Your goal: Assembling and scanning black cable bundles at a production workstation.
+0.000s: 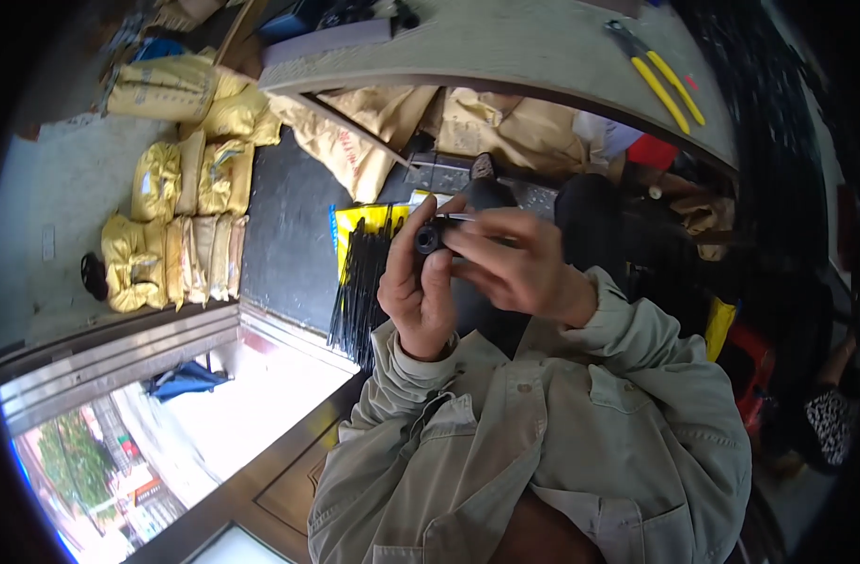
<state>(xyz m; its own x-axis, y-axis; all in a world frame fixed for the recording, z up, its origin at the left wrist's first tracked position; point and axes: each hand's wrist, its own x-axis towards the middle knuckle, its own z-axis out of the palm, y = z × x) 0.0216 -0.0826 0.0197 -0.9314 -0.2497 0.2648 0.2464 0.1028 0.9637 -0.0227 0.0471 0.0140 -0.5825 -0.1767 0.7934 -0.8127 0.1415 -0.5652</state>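
We judge the handwork on the black ring-shaped part (427, 238) to be under way: the part sits at the centre of the frame, raised between both hands. No finished state shows, and we cannot tell how much work remains. We note the left hand (416, 296) with fingers upward, thumb and fingers pinching the part. The right hand (524, 256) enters from the right, fingers bent leftward, apparently gripping a slender pale piece (459, 216) close beside the part.

The right hand (535, 266) hides part of a thin pale piece (458, 216), perhaps metal, too small to identify.
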